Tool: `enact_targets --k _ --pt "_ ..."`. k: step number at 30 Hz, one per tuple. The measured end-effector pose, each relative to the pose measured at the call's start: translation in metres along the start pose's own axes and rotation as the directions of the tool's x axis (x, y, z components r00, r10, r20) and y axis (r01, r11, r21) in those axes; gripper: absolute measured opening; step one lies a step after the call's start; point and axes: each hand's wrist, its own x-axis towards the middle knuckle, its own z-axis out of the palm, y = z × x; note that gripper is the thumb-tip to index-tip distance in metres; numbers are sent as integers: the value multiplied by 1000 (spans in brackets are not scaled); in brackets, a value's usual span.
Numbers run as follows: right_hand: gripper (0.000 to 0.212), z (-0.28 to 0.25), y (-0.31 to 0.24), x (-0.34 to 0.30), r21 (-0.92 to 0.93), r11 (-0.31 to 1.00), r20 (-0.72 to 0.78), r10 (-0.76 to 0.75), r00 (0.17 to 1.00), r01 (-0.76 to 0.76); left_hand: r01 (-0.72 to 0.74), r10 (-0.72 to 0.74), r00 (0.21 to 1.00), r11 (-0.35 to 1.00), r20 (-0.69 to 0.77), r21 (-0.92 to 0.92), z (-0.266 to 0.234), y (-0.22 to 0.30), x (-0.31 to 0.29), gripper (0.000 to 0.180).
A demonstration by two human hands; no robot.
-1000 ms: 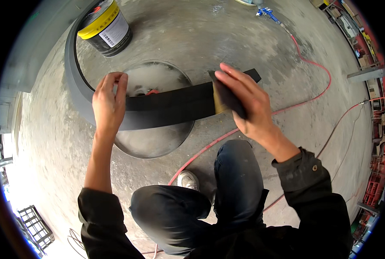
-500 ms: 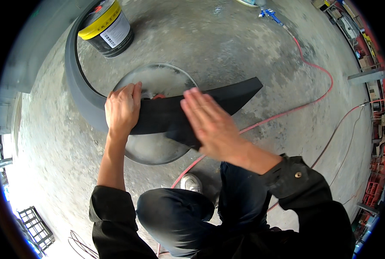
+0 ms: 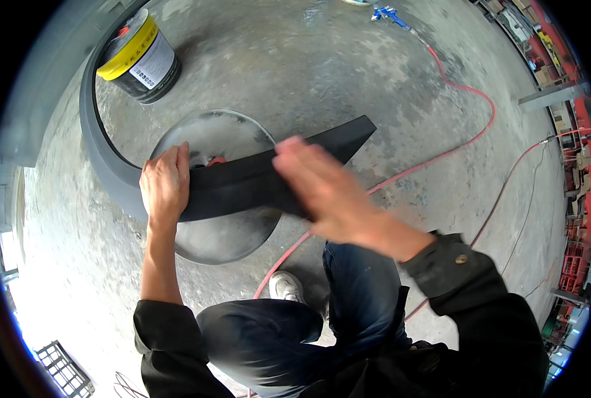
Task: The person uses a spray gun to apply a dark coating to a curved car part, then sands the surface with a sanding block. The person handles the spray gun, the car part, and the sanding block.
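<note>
A long curved black trim strip, shaped like a wheel-arch flare [image 3: 232, 186], lies across a round grey disc-topped stand [image 3: 219, 245] in front of me. Its arc sweeps up to the far left; its pointed end is at the right. My left hand [image 3: 165, 184] is closed over the strip left of the middle, gripping it. Flat on the right part of the strip is my right hand [image 3: 322, 192], blurred, with its fingers stretched out. Whether anything thin lies under that palm is hidden. A small red piece [image 3: 216, 160] shows on the disc behind the strip.
A black bucket with a yellow band [image 3: 146, 63] stands inside the strip's arc. A blue spray gun [image 3: 391, 16] on a red hose [image 3: 464, 86] lies at the far right. Shelving with a red frame [image 3: 584, 199] lines the right side. A black crate [image 3: 63, 371] sits lower left.
The strip, the disc and the bucket appear shifted left and slightly lower in the view. My right hand is still on the strip and is now more smeared by motion; my left keeps its grip.
</note>
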Motion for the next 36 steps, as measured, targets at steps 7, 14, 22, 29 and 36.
enact_targets --k 7,14,22,29,36 --pt "68 -1 6 15 87 991 38 -103 994 100 5 -5 1000 1000 23 -17 -6 -11 -6 36" --pt "65 -16 33 -24 15 996 -35 84 996 -83 16 -16 999 1000 30 10 1 0 0 37" --pt "70 -46 73 -49 -123 984 33 138 990 -133 51 -52 997 998 55 23 -3 -6 -3 39" --pt "72 -45 81 -46 -136 984 68 122 990 -112 61 -62 997 998 52 22 -4 -8 -1 41" --pt "69 -26 50 -36 -111 991 46 76 996 -70 66 -68 996 997 65 25 -4 -10 -7 43"
